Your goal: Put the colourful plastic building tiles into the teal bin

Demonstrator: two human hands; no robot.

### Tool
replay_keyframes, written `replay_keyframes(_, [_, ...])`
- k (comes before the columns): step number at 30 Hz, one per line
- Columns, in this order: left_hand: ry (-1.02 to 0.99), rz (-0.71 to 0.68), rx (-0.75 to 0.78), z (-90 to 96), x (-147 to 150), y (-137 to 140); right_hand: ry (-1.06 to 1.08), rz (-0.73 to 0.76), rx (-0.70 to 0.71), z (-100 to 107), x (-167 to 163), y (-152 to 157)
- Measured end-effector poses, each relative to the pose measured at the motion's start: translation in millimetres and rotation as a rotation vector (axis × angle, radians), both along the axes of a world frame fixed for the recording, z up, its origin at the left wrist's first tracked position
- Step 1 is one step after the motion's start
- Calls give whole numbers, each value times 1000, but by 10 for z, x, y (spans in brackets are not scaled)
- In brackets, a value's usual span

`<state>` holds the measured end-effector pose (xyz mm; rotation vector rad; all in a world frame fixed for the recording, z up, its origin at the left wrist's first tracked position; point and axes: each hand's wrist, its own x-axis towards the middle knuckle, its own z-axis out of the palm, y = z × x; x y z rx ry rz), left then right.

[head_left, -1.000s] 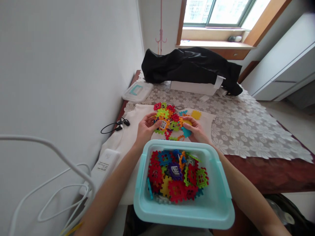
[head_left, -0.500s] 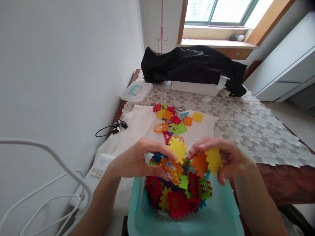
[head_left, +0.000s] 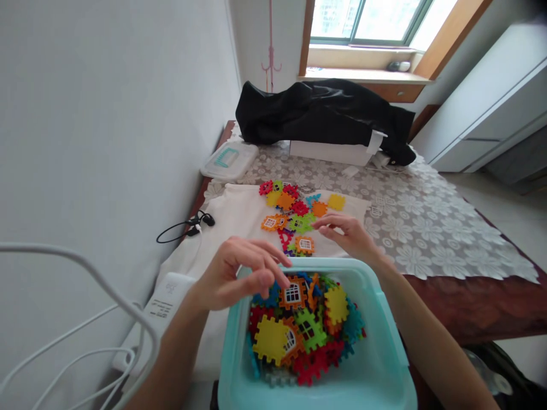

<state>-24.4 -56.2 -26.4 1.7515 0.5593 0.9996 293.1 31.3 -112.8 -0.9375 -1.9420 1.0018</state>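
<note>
My hands at the turquoise tub (head_left: 376, 356), with toy tiles both inside it and beyond it. My left hand (head_left: 243, 270) hovers over the tub's left rim, thumb and fingers parted, with no tile visible in its grasp. My right hand (head_left: 348, 232) reaches past the far rim, fingers extended and thumb set apart; it too shows nothing held. Its fingertips lie just beside the green window tiles (head_left: 300, 222), and I cannot tell whether they touch.

Progress, judged from the layout: partway. The larger share of tiles forms a loose heap in the tub, chiefly toward its left and middle; uppermost are a yellow tile (head_left: 269, 340), an orange window tile (head_left: 293, 292) and a green window tile (head_left: 310, 330). The tub's right part shows bare floor. A smaller group remains outside, on the white cloth (head_left: 243, 210): a mixed cluster of overlapping tiles, a blue triangular tile (head_left: 313, 199), a plain orange tile (head_left: 319, 209), a yellow square (head_left: 336, 201) at the right, and an orange-framed tile (head_left: 305, 245) near the far rim. The lid (head_left: 229, 161) lies well apart, by the wall, leaving the tub uncovered.
</note>
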Motion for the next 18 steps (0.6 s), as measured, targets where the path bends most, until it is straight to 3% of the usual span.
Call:
replay_keyframes(4, [28, 364, -173, -271, -46, 215, -283, 147, 71, -236, -75, 52])
replay_keyframes(7, [318, 445, -169, -597, -49, 411, -448, 278, 144, -267, -127, -9])
replay_keyframes(11, [686, 412, 218, -1055, 20, 590, -559, 348, 266, -337, -201, -24])
replay_keyframes(14, [857, 313, 247, -1276, 52, 643, -564, 331, 352, -480, -244, 43])
replay_keyframes(18, [903, 280, 236, -1319, 18, 643, -502, 163, 451, -610, -248, 112])
